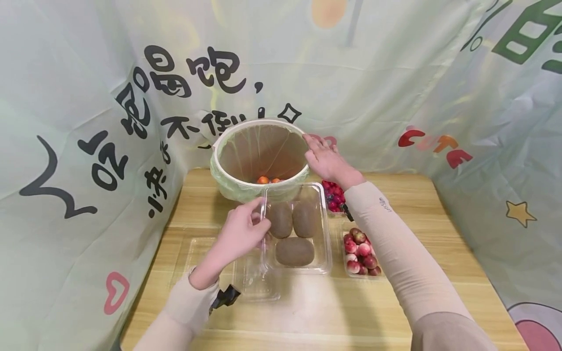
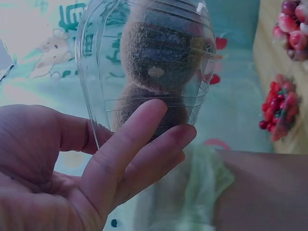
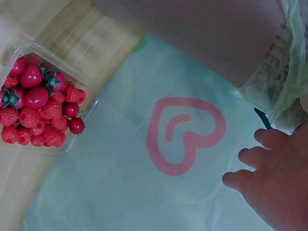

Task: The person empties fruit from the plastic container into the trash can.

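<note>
Presenting kiwifruit [image 1: 295,251] at the bag-lined bin [image 1: 230,189] looks like the step: your left hand [image 1: 243,228] pinches their clear plastic container [image 1: 326,231] by its edge, your right hand [image 1: 327,160] lies straight-fingered at the bin's rim [image 1: 259,122], so next probably calls for a firm, level lift.

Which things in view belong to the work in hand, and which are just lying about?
Seemingly in the job:
left hand, holding the clear box
three kiwis inside it
right hand, at the rim of the bin

Apparently just lying about:
boxed red berries
boxed red and pink fruit
clear plastic containers or lids
</note>
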`<state>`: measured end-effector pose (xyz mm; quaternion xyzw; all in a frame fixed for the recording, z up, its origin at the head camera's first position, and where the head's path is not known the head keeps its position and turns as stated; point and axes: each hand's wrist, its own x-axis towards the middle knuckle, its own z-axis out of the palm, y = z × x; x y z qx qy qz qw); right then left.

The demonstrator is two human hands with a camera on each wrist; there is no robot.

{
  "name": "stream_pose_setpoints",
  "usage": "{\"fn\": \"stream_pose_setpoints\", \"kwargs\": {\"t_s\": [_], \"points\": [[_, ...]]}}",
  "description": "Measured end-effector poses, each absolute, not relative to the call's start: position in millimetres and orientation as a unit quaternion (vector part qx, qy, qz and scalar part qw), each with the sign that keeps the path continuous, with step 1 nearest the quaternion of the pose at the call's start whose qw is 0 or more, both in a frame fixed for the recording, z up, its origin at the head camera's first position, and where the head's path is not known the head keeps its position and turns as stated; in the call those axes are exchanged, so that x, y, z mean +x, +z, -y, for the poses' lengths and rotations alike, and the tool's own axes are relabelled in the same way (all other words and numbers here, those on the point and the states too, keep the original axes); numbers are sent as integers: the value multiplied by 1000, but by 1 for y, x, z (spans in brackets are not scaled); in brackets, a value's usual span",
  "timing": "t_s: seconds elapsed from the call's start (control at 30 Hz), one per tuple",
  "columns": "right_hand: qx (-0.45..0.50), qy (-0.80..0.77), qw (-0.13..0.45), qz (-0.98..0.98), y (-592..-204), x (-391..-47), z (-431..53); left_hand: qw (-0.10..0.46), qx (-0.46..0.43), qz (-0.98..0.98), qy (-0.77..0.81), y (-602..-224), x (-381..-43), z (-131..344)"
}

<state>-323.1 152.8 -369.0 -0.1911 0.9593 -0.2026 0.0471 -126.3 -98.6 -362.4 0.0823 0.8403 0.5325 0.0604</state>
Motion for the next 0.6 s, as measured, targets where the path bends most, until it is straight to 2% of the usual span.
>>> {"fn": "stream_pose_setpoints", "kwargs": {"t_s": [0.33, 0.6], "points": [[-194, -205, 50, -958, -369, -322, -153, 101, 77, -795, 594, -330, -140, 117], [-191, -210, 53, -957, -369, -322, -152, 87, 74, -799, 590, -310, -164, 137]]}}
